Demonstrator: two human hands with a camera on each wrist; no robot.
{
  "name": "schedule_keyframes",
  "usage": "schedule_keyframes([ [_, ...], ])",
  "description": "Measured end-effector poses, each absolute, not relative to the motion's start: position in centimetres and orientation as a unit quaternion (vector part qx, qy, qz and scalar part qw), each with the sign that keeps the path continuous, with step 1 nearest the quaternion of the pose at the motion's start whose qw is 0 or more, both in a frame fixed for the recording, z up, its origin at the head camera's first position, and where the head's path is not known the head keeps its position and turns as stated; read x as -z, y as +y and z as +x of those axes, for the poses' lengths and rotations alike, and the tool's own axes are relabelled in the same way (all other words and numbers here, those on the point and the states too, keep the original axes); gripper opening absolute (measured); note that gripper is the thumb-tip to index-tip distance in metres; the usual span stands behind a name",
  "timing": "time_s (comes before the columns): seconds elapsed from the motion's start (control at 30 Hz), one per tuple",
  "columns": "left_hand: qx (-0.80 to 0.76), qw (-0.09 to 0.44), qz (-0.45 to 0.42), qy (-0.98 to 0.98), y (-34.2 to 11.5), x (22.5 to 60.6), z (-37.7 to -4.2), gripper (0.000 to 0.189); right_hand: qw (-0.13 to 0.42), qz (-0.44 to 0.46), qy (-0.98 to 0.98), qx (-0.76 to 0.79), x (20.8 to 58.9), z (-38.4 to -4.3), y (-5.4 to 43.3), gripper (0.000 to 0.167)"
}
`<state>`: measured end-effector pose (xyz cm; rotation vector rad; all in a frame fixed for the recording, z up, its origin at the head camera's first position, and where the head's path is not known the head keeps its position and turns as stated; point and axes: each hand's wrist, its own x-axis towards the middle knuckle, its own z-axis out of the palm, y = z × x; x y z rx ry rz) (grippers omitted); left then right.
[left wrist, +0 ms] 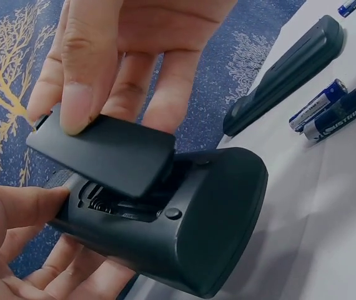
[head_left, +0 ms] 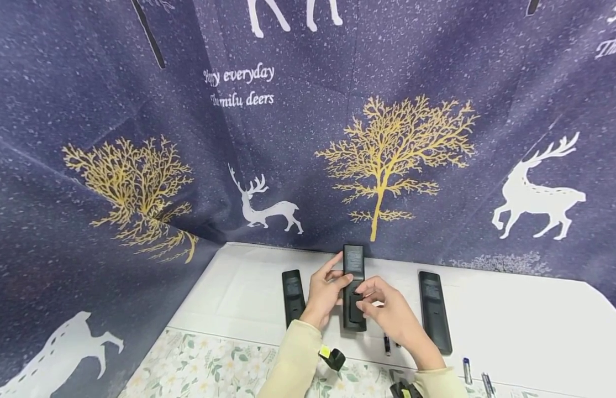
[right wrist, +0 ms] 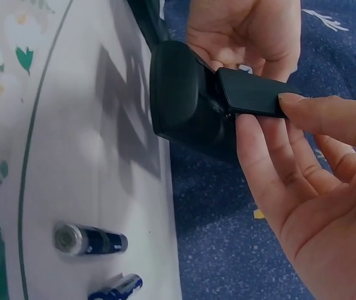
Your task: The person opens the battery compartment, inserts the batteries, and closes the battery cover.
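Observation:
My left hand (head_left: 324, 293) grips a black remote control (head_left: 354, 262) by its side, with its back facing up. Between thumb and fingers, my right hand (head_left: 391, 312) pinches the black battery cover (left wrist: 106, 150), which is tilted over the battery compartment (left wrist: 103, 203). A spring shows inside that compartment in the left wrist view; the cover hides part of the interior. Two batteries (left wrist: 340, 112) lie side by side on the white surface near the remote. In the right wrist view the cover's far end rests close to the remote's lower end; whether they touch I cannot tell.
One more black remote (head_left: 293, 296) lies left of my hands, another black remote (head_left: 434, 312) to the right. Loose batteries (head_left: 467, 370) lie at the front right of the white table (head_left: 228, 298). Behind hangs a blue deer-patterned cloth (head_left: 298, 143); a floral cloth (head_left: 208, 365) covers the front.

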<state>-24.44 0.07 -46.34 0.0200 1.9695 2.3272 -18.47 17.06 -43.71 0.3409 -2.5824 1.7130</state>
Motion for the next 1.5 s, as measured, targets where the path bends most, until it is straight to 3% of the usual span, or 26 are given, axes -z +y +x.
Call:
schedule_keyframes([
  [0.63, -0.763, 0.049, 0.001, 0.645, 0.3, 46.0, -24.0, 0.063, 0.047, 0.069, -0.828, -0.555, 44.1, -19.5, 19.9, 0.022],
  [1.5, -0.770, 0.055, 0.005, 0.636, 0.1, 45.5, -23.7, 0.063, 0.030, -0.015, -0.833, -0.552, 47.3, -20.7, 20.8, 0.029],
])
